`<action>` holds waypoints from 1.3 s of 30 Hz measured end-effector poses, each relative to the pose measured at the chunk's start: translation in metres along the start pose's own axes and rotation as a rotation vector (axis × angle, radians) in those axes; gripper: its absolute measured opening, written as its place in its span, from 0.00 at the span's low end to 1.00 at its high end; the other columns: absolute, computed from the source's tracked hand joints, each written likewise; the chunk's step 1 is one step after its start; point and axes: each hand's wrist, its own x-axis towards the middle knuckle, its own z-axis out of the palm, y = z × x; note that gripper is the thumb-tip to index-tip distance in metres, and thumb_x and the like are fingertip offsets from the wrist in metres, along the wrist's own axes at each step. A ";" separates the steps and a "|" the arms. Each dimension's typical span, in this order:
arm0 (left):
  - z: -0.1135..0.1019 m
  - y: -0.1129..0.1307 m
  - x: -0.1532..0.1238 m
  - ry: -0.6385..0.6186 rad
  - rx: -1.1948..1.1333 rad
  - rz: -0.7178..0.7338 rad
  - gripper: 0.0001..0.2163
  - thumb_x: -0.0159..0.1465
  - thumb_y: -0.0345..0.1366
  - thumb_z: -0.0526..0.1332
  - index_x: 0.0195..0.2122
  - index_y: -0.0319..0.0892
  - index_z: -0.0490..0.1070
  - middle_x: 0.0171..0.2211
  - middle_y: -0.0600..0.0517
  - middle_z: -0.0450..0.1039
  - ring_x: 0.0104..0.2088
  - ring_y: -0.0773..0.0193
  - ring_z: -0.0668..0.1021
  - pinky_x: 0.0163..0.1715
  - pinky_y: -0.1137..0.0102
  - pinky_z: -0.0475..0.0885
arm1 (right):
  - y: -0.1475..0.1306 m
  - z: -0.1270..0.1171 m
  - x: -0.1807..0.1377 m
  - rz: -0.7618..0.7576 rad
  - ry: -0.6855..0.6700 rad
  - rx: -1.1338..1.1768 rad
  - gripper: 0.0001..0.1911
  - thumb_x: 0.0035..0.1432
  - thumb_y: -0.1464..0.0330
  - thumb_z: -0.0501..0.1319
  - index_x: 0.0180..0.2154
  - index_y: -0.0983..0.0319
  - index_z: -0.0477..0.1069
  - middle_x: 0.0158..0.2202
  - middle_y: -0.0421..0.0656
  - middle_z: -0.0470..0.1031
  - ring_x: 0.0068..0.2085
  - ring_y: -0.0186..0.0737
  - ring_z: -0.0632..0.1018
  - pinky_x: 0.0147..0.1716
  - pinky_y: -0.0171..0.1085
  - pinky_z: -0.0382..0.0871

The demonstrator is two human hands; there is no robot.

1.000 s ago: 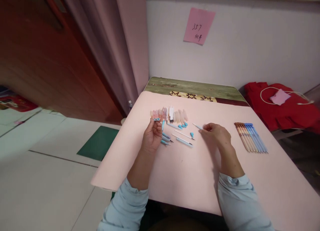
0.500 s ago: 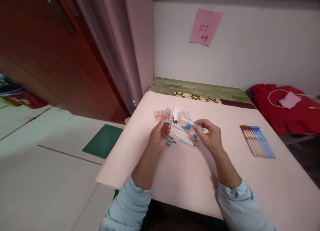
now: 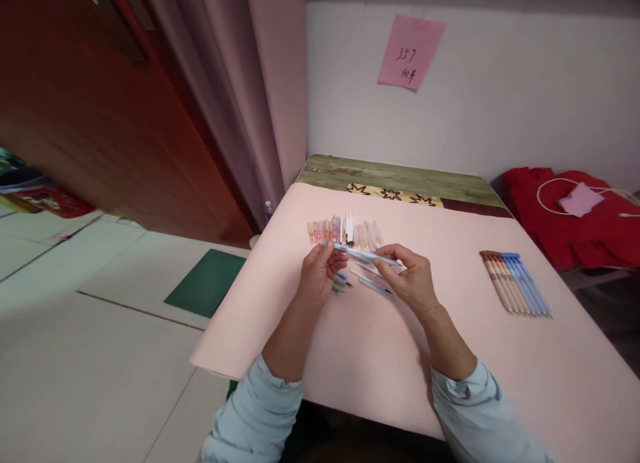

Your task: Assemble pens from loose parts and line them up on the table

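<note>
My left hand [image 3: 316, 274] pinches a short blue pen part [image 3: 335, 246] between thumb and fingertips. My right hand [image 3: 411, 279] grips a slim light-blue pen barrel [image 3: 369, 255], its dark tip pointing right. Held above the table, the two pieces meet end to end in one line; how deeply they fit cannot be seen. Below the hands lie a light-blue pen piece [image 3: 374, 285] and more blue pen parts [image 3: 339, 286], partly covered by my left fingers. Behind them are rows of pinkish tubes [image 3: 320, 231], white refills [image 3: 351, 227] and clear tubes [image 3: 369, 234].
On the right side of the pink-covered table [image 3: 370, 363], several brown and blue pens [image 3: 515, 286] lie side by side. A red cloth [image 3: 565, 226] with a white cable is beyond them. The wall carries a pink note [image 3: 411, 53]. A curtain [image 3: 270, 83] hangs at the left.
My right hand has moved left and slightly down, bringing the pen barrel against the blue part in my left hand. Before, a gap separated them. My left hand has barely moved.
</note>
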 end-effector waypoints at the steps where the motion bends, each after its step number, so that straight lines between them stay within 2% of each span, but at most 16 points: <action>1: 0.000 0.000 0.000 -0.007 0.012 0.009 0.12 0.57 0.39 0.69 0.34 0.37 0.70 0.25 0.53 0.75 0.24 0.72 0.78 0.25 0.80 0.74 | 0.000 0.000 0.000 0.003 -0.001 -0.010 0.05 0.55 0.66 0.63 0.33 0.60 0.77 0.28 0.39 0.76 0.27 0.34 0.72 0.28 0.33 0.65; 4: 0.001 -0.002 -0.001 -0.024 0.066 0.049 0.14 0.56 0.42 0.70 0.34 0.37 0.69 0.26 0.53 0.75 0.24 0.71 0.78 0.25 0.78 0.74 | 0.000 0.001 -0.001 -0.007 -0.003 -0.037 0.05 0.55 0.66 0.64 0.34 0.59 0.77 0.29 0.39 0.76 0.27 0.35 0.73 0.28 0.33 0.65; 10: 0.003 -0.004 -0.002 -0.016 0.179 0.125 0.16 0.54 0.44 0.69 0.34 0.39 0.68 0.25 0.53 0.75 0.24 0.68 0.78 0.25 0.75 0.75 | 0.001 0.007 -0.002 -0.071 0.024 -0.103 0.05 0.55 0.67 0.63 0.35 0.58 0.76 0.34 0.41 0.79 0.35 0.39 0.77 0.39 0.37 0.70; 15: 0.004 -0.003 -0.003 -0.019 0.201 0.145 0.17 0.53 0.44 0.70 0.32 0.39 0.67 0.24 0.52 0.75 0.23 0.67 0.78 0.25 0.73 0.74 | -0.003 0.012 -0.003 -0.075 0.034 -0.140 0.06 0.57 0.65 0.62 0.35 0.57 0.76 0.34 0.42 0.79 0.35 0.41 0.77 0.39 0.39 0.70; 21: 0.002 -0.003 -0.002 -0.017 0.175 0.131 0.16 0.49 0.40 0.73 0.34 0.38 0.70 0.24 0.53 0.75 0.24 0.68 0.78 0.25 0.74 0.73 | -0.005 0.019 -0.006 -0.037 0.101 -0.111 0.06 0.56 0.63 0.63 0.36 0.57 0.75 0.34 0.41 0.79 0.34 0.41 0.77 0.39 0.39 0.70; 28: 0.003 0.000 -0.005 -0.045 0.141 0.084 0.15 0.49 0.40 0.73 0.33 0.37 0.73 0.23 0.53 0.74 0.23 0.69 0.77 0.24 0.76 0.71 | -0.007 0.021 -0.009 -0.015 0.126 -0.056 0.07 0.56 0.62 0.64 0.33 0.58 0.74 0.31 0.40 0.78 0.32 0.39 0.76 0.37 0.36 0.68; 33: 0.004 0.001 -0.007 -0.065 0.155 0.062 0.14 0.51 0.42 0.72 0.31 0.37 0.73 0.23 0.52 0.74 0.23 0.70 0.76 0.22 0.77 0.70 | -0.010 0.024 -0.012 0.059 0.063 -0.041 0.11 0.59 0.59 0.62 0.32 0.58 0.76 0.26 0.39 0.77 0.27 0.35 0.73 0.30 0.33 0.65; 39: 0.005 0.001 -0.008 -0.079 0.145 0.049 0.14 0.52 0.42 0.71 0.33 0.38 0.75 0.33 0.49 0.78 0.29 0.66 0.80 0.23 0.75 0.74 | -0.008 0.028 -0.014 0.128 -0.062 -0.062 0.23 0.64 0.54 0.54 0.23 0.59 0.71 0.18 0.37 0.70 0.21 0.32 0.69 0.24 0.31 0.58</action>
